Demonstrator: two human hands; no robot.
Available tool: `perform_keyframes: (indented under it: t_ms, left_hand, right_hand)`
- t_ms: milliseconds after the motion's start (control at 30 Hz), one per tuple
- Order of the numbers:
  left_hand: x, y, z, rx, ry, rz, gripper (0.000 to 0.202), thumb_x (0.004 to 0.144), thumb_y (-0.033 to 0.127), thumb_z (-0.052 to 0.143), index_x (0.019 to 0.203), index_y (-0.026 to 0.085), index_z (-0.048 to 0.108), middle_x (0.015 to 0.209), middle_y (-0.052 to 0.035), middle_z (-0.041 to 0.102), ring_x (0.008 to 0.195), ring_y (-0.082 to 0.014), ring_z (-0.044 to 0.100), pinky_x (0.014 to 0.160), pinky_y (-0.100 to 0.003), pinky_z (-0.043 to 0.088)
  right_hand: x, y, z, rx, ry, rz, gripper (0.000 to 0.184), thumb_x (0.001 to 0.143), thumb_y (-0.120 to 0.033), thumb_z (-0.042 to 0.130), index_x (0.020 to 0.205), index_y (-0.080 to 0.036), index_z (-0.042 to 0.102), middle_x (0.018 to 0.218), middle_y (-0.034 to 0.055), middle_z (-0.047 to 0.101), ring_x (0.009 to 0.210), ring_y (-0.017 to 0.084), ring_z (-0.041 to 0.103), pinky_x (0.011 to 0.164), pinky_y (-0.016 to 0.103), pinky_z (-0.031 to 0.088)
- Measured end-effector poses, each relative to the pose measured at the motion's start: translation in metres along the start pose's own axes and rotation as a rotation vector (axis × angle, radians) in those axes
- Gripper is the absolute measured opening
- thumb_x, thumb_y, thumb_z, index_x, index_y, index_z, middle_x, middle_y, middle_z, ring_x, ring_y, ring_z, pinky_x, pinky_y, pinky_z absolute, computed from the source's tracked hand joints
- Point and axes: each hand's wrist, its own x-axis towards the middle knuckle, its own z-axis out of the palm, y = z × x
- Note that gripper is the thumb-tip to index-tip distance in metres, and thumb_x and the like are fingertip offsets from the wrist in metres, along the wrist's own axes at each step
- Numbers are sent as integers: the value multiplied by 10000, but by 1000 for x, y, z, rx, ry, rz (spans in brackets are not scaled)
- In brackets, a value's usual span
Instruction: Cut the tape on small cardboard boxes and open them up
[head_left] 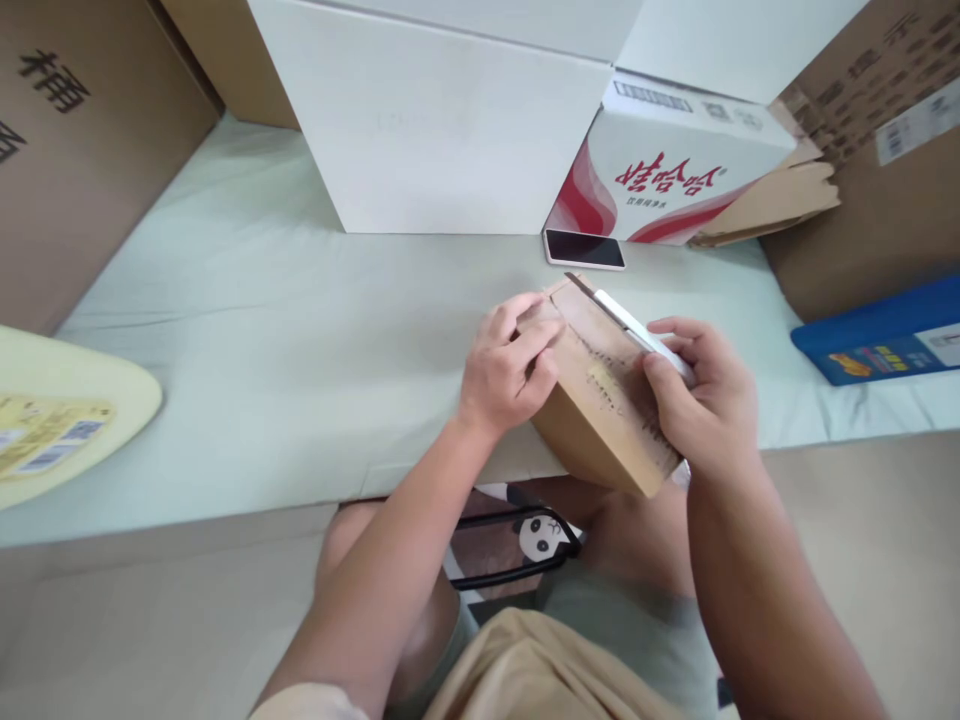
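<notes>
Clasping the white-handled knife (626,318) in the right hand (709,395), gripping the cardboard box (604,425) over the desk's (262,400) near edge with the left hand (506,370), apart; probably called for shallow strokes, aimed clear of the left.

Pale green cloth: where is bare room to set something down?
Widest: the cloth between the yellow container, the tall white box and the left hand. Smaller: between the right hand and the blue packet. Crowded: around the phone, between the red-white carton and the cardboard box.

Markings (606,390) on the small carton (592,440) are blurred; the left edge crops the yellow container (82,390).
</notes>
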Motion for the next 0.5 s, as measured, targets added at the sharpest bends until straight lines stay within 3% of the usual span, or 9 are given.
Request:
perform_keyframes:
  t_ms: [233, 367, 500]
  left_hand:
    - [-1, 0, -1, -6, 13, -9, 390, 1031, 297, 411, 1183, 182, 751, 1371, -150, 617, 1227, -249, 628, 1111, -423, 520]
    - [-1, 0, 1, -19, 24, -10, 392, 1037, 306, 407, 1176, 177, 750, 1359, -154, 611, 1245, -249, 625, 1123, -419, 511]
    - [-2, 1, 4, -13, 57, -25, 394, 1028, 300, 411, 1163, 171, 757, 1340, -164, 616, 1245, -263, 624, 1116, -437, 512]
  right_hand:
    - [-3, 1, 2, -40, 54, 45, 257, 868, -319, 640, 1015, -240, 835, 785, 35, 786, 645, 178, 683, 645, 307, 560]
    - [-5, -3, 5, -83, 88, -25, 290, 844, -290, 635, 1009, -226, 865, 678, 24, 760, 507, 139, 606, 519, 264, 478]
    - [-8, -7, 5, -214, 85, -137, 319, 883, -295, 599, 1023, -218, 875, 593, 17, 687, 497, 123, 572, 519, 251, 437]
